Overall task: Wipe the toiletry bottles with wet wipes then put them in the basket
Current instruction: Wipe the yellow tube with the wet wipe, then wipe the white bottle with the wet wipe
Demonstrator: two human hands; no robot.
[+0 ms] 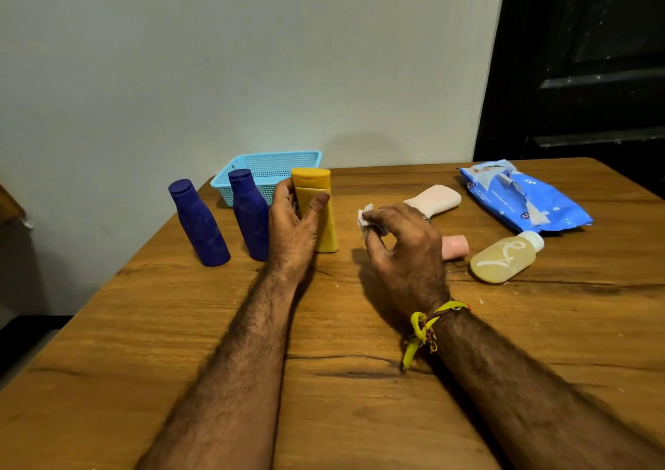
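Observation:
My left hand [293,223] grips an upright yellow bottle [318,196] standing on the wooden table [360,397]. Just right of it, my right hand [406,246] holds a crumpled white wet wipe [365,216] between its fingers, apart from the bottle. Two dark blue bottles [199,223] [248,212] stand upright to the left. Behind them sits a light blue mesh basket [273,167] with nothing visible inside. A pale pink bottle [437,198] lies on its side past my right hand, with a pink cap or bottle [455,246] partly hidden behind it. A translucent yellowish bottle [503,259] lies at right.
A torn blue pack of wet wipes [525,196] lies at the back right of the table. The grey wall stands directly behind the basket. A dark door is at the far right. The table's left edge runs diagonally near the blue bottles.

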